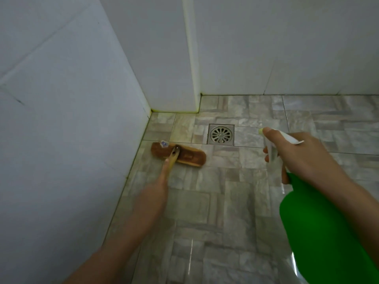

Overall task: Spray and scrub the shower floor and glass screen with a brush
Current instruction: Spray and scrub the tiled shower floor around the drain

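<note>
The white wall [61, 140] is closing off my whole left side, its foot running just beside the brush [190, 157] that my left hand [162, 181] is gripping; little room is showing there. A boxed column [168, 78] is jutting from the far corner, narrowing the floor behind the brush. The back wall [287, 48] is blocking the far edge. Open tiled floor [215, 201] is lying between my arms and around the drain [221, 134]. The spray bottle [317, 222] in my right hand [297, 152] is filling the lower right.
</note>
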Tool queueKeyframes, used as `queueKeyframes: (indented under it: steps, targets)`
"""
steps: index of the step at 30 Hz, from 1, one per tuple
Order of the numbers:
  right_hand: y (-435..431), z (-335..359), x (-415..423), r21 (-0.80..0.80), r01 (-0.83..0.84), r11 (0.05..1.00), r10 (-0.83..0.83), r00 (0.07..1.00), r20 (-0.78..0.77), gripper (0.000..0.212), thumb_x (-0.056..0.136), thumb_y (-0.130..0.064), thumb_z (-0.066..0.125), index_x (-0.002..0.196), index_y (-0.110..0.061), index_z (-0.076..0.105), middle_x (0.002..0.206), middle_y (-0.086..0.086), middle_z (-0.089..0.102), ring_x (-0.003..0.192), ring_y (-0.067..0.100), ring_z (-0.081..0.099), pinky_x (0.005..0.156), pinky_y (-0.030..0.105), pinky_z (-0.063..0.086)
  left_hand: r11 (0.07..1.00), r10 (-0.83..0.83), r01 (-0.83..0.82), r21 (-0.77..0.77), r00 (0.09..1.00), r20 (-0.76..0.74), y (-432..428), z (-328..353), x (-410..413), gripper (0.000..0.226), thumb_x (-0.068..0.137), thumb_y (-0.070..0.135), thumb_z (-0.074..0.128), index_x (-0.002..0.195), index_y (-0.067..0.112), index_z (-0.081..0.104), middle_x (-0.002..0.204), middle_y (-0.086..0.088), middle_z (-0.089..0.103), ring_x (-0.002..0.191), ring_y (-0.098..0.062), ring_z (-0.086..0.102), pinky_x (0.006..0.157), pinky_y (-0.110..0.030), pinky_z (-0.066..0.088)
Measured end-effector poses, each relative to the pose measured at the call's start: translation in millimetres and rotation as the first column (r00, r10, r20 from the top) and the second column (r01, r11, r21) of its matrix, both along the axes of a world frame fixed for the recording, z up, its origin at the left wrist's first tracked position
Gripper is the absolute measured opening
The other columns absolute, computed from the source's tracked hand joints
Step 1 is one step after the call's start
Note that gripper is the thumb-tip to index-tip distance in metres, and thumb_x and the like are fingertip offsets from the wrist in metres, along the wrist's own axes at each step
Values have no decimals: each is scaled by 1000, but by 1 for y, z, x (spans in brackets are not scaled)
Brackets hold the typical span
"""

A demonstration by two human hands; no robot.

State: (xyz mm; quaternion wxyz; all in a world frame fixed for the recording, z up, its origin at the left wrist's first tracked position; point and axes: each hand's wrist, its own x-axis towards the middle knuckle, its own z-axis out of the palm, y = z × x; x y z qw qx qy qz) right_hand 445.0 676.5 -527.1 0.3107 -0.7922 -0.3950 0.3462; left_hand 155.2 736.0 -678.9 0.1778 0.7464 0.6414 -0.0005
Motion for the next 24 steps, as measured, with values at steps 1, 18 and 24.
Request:
queueKeyframes:
  steps: [1, 18, 24]
  targets:
    - [3, 1, 0, 5, -2, 1000, 2, 1000, 7, 56, 96, -55, 48, 81, -7, 72, 65, 4, 70, 39, 24, 62, 51, 28, 45, 999, -3, 4, 52, 1000, -13, 20, 0, 1, 62, 101, 22, 31, 148, 44, -3, 64, -4, 52, 50, -16, 50, 45, -31, 39]
    - [8, -5, -19, 16, -105, 994, 105, 993, -57, 60, 98, -55, 44, 82, -5, 74, 40, -4, 61, 32, 17, 57, 54, 29, 40, 994, 109, -105, 41, 989, -98, 44, 7, -19, 64, 99, 17, 32, 149, 41, 1, 78, -7, 58, 60, -23, 54, 57, -36, 42]
    - [9, -8, -20, 15, -90, 996, 90, 995, -51, 61, 97, -55, 46, 79, -4, 73, 69, 16, 73, 36, 20, 59, 58, 31, 45, 999, 37, -37, -3, 994, -103, 145, 14, 25, 59, 101, 20, 28, 152, 29, 0, 111, -24, 60, 85, -32, 59, 71, -37, 40]
